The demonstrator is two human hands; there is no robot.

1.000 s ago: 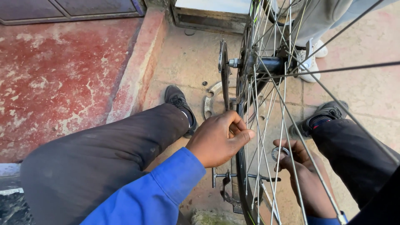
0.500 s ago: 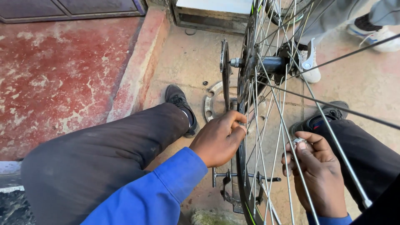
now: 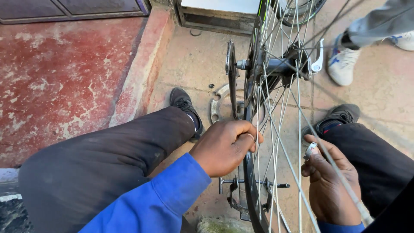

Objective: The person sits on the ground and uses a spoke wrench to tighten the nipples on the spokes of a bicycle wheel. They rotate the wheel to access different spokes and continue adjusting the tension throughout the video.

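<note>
Two ground zones, outdoors: a worn red painted floor (image 3: pixel 64 82) at left, its paint flaking to pale patches, and a tan concrete pavement (image 3: pixel 194 64) at right, parted by a raised reddish kerb (image 3: pixel 144 69). A dark panelled door base runs along the top left edge.

One bicycle wheel (image 3: pixel 276 129), upright on its dark rim, spokes fanning from the hub (image 3: pixel 280 64) at upper centre; a disc (image 3: pixel 231 73) stands on the axle's left end. The top and bottom of the wheel are cut off by the frame.

The person's dark-trousered legs and black shoes straddle the wheel.

Left hand (image 3: pixel 226 146), blue sleeve: clenched on the rim at the wheel's near left edge, fingers curled round it.

Right hand (image 3: pixel 330 181), behind the spokes: fingertips pinch a small silver spoke tool (image 3: pixel 310 150) against a spoke.

One grey toothed ring (image 3: pixel 220 103) lies flat on the pavement beside the left shoe, partly hidden by the wheel.

One small metal fitting (image 3: pixel 246 194) lies under the rim, its form hard to make out.

Another person's white shoe (image 3: pixel 343 64) and grey trouser leg show at top right, cut off.
</note>
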